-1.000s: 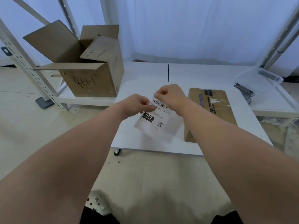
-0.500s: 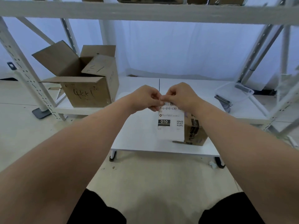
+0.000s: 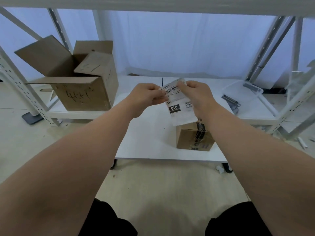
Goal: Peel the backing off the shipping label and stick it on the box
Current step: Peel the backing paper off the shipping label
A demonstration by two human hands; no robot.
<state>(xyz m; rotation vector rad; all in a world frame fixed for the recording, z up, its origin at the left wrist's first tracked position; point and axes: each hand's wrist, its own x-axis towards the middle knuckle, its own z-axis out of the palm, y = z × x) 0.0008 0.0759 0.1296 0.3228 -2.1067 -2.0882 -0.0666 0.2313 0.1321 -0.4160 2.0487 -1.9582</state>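
L hand (image 3: 146, 96) & R hand (image 3: 196, 94) both have fingers curled, pinching the top edge of the shipping label (image 3: 179, 108), which hangs in the air just above the box (image 3: 192, 138), printed side toward the person. The box sits taped shut on the white table (image 3: 144, 142). A bigger open carton (image 3: 81, 92) stands well left of the box.
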